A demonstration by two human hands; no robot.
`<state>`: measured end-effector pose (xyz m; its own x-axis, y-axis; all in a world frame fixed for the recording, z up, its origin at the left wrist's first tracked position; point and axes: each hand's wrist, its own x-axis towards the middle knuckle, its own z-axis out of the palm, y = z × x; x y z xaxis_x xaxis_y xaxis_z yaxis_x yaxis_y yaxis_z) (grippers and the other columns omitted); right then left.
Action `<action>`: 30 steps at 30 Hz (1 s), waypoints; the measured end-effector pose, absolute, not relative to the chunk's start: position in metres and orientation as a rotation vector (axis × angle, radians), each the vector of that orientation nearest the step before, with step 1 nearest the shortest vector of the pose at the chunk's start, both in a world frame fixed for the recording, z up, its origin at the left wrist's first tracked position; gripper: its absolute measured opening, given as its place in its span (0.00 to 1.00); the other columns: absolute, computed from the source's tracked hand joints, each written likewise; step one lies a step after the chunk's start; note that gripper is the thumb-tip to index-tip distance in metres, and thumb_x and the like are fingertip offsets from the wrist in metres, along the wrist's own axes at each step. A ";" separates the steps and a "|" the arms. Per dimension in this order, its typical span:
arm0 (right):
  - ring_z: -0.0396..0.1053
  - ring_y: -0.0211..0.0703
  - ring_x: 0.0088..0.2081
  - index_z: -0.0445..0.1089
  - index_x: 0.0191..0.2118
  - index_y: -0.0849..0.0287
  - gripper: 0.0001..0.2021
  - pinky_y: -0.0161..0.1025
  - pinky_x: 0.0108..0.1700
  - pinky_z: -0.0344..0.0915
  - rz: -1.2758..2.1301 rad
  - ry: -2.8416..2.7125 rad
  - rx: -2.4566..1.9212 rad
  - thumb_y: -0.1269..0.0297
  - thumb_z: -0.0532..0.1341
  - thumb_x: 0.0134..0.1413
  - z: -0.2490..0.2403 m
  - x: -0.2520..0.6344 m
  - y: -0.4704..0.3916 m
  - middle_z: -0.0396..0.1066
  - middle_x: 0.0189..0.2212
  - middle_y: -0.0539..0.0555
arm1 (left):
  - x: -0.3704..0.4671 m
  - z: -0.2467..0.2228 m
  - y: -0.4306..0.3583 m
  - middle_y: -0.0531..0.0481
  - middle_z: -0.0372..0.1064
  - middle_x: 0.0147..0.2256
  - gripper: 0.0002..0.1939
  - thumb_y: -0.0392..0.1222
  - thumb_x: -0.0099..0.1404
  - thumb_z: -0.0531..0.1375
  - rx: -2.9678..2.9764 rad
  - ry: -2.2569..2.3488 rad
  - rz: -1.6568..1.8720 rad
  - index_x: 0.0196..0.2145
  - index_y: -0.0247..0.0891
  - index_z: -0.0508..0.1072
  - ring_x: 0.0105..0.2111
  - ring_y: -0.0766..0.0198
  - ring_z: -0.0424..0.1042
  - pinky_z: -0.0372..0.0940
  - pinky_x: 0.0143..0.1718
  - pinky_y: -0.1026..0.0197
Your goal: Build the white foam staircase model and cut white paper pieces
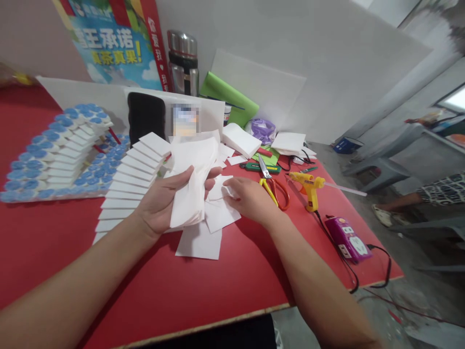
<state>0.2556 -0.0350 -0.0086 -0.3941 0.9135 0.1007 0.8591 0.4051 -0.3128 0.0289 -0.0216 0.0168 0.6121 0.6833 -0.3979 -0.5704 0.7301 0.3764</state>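
My left hand (160,198) is closed around a stack of white tissue paper (192,182), thumb on top and fingertips showing at its right side. Just right of it, my right hand (250,198) has its fingers curled together at the edge of a piece of white paper (219,188). Loose white paper sheets (199,242) lie below both hands on the red table (218,291). Behind my left wrist, a stepped fan of white card strips (125,186) curves away, partly hidden by my forearm.
On the left stands a blue-and-white stepped model (61,155). To the right lie scissors (279,191), a green utility knife (259,167), a yellow glue gun (308,186) and a purple power strip (348,240) with cables. A steel flask (183,63) stands behind a black phone-like object (146,116).
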 end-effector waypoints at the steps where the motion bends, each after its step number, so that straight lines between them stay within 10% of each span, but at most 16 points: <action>1: 0.73 0.51 0.45 0.72 0.51 0.60 0.11 0.41 0.39 0.61 0.254 -2.460 -1.571 0.71 0.61 0.64 -0.008 0.254 -0.036 0.77 0.48 0.60 | 0.028 0.016 -0.021 0.43 0.82 0.33 0.23 0.39 0.78 0.48 0.221 0.546 0.723 0.66 0.33 0.68 0.27 0.60 0.83 0.78 0.30 0.64; 8: 0.72 0.49 0.38 0.72 0.42 0.62 0.11 0.42 0.31 0.51 0.045 -2.631 -1.650 0.79 0.54 0.62 -0.006 0.245 -0.036 0.76 0.42 0.60 | 0.029 0.008 -0.020 0.40 0.82 0.32 0.24 0.42 0.79 0.48 0.246 0.519 0.644 0.66 0.30 0.67 0.30 0.57 0.83 0.79 0.31 0.61; 19: 0.72 0.46 0.36 0.68 0.42 0.54 0.10 0.41 0.38 0.66 0.421 -1.233 -1.355 0.54 0.61 0.64 -0.008 0.289 -0.018 0.76 0.36 0.54 | 0.040 -0.006 -0.025 0.30 0.76 0.56 0.27 0.41 0.74 0.57 0.385 0.468 0.553 0.67 0.30 0.66 0.54 0.45 0.78 0.73 0.54 0.43; 30: 0.76 0.46 0.27 0.72 0.42 0.56 0.20 0.42 0.31 0.72 1.374 -0.878 -1.129 0.51 0.74 0.48 -0.007 0.222 -0.045 0.80 0.29 0.50 | 0.054 -0.012 -0.030 0.34 0.83 0.43 0.23 0.36 0.72 0.60 0.346 0.635 0.663 0.62 0.26 0.71 0.42 0.50 0.83 0.74 0.52 0.52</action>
